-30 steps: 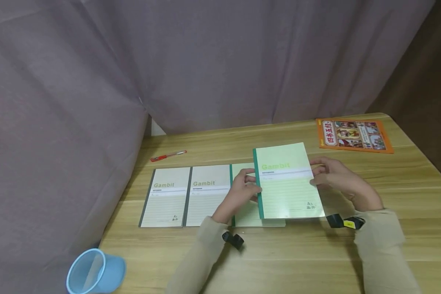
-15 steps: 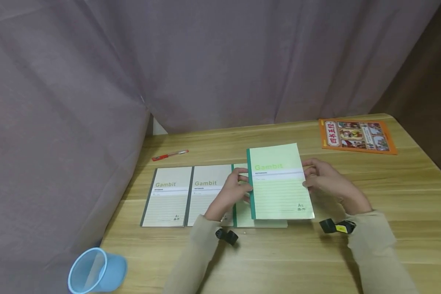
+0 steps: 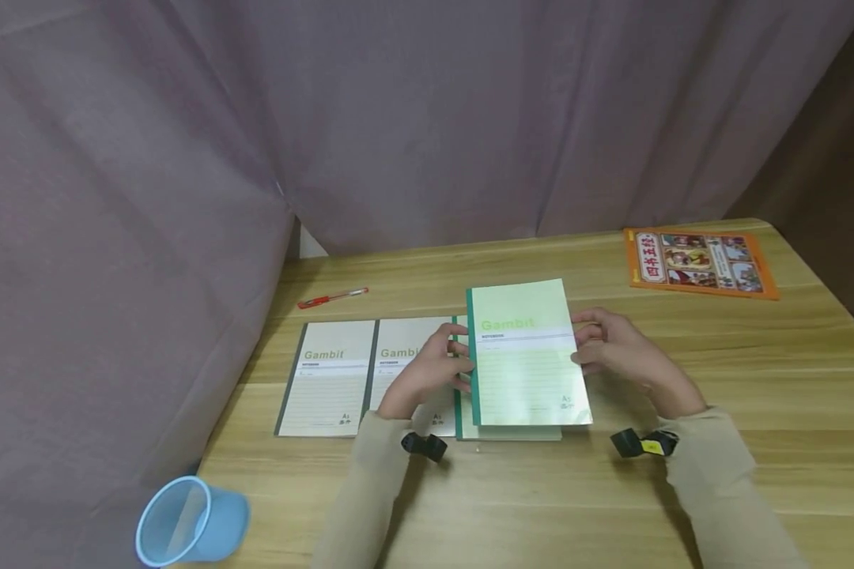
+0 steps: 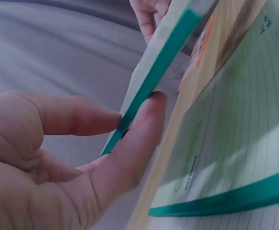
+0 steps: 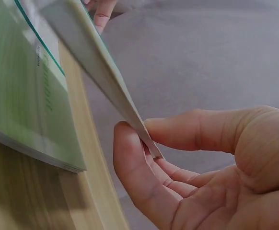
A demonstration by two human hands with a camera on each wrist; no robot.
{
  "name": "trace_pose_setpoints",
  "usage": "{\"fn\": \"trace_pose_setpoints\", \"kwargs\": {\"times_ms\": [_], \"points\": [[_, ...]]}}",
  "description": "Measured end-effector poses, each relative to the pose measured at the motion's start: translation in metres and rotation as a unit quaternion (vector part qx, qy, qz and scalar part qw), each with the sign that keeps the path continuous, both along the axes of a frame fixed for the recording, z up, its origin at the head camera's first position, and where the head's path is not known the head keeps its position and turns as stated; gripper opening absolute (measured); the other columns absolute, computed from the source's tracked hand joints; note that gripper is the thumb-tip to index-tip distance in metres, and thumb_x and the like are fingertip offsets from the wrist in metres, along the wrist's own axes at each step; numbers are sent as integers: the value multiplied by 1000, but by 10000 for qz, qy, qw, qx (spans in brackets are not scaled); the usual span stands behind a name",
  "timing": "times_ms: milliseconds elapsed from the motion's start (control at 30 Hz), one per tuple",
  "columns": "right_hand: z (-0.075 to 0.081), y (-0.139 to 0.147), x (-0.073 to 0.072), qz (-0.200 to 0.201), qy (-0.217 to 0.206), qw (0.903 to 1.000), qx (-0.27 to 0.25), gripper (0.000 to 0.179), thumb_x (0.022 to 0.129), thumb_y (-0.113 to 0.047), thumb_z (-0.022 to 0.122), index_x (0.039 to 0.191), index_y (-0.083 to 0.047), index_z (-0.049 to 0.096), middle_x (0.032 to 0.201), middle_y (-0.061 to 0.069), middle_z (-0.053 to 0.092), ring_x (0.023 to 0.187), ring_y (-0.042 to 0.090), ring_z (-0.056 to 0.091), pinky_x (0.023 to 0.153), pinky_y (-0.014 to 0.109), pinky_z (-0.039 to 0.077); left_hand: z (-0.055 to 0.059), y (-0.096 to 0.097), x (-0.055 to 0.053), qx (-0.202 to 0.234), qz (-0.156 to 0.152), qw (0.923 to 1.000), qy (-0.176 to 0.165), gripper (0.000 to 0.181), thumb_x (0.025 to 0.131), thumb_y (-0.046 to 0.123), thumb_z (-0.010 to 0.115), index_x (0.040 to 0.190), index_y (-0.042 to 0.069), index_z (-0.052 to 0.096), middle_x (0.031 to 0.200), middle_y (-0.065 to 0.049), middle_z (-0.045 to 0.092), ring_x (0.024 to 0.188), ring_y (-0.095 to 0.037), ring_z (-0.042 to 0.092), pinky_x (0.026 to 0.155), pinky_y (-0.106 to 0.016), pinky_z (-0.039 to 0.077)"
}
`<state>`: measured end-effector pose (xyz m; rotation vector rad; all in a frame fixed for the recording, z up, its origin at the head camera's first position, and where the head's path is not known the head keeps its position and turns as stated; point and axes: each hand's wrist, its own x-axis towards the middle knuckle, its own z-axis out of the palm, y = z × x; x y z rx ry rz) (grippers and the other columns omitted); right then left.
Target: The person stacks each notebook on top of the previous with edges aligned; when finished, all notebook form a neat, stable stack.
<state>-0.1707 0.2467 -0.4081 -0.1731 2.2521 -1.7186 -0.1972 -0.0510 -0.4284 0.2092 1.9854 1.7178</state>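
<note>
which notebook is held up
The upper green-spined notebook, pinched by the left hand and right hand; the other green-spined one and two dark-spined ones lie on the table.

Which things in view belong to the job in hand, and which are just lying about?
In the job:
- held notebook, green spine, pinched by left hand and right hand
- lower notebook, green spine, under the raised one
- grey-spined notebooks, two, same row; probably part of it

Apparently just lying about:
- red pen
- orange book
- blue bin
</note>
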Motion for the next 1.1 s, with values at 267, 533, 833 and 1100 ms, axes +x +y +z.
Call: {"fn": "trace_pose_setpoints", "kwargs": {"times_ms": [267,533,833,1100], "points": [[-7,-10,-1,69,-32,10000,-55,68,85,11,62,143,20,27,98,21,60,78,19,65,69,35,60,2,-12,-3,-124,-138,9998,-10,54,92,-9,56,142,-4,37,103,-17,54,75,-25,64,67,-43,61],[-13,-19,-2,22,-145,9999,-5,67,84,11,62,141,19,27,95,19,60,76,20,64,68,37,60,-4,-15,-4,-382,-194,9991,63,52,93,-7,57,140,-7,37,101,-18,55,75,-25,64,65,-41,61],[-25,-26,-4,-21,-393,9992,42,67,85,11,62,142,16,26,98,19,60,78,21,63,68,37,59,-6,-12,-2,-1437,-243,9874,614,45,94,1,61,135,-9,43,95,-14,59,76,-28,67,72,-44,60],[-34,-31,-6,-61,-427,9990,94,65,85,12,61,141,17,29,95,17,58,77,20,61,66,34,59,-13,-9,-4,-2108,-277,9716,1035,44,94,4,62,131,-12,46,90,-10,59,67,-18,57,56,-26,47]]}}
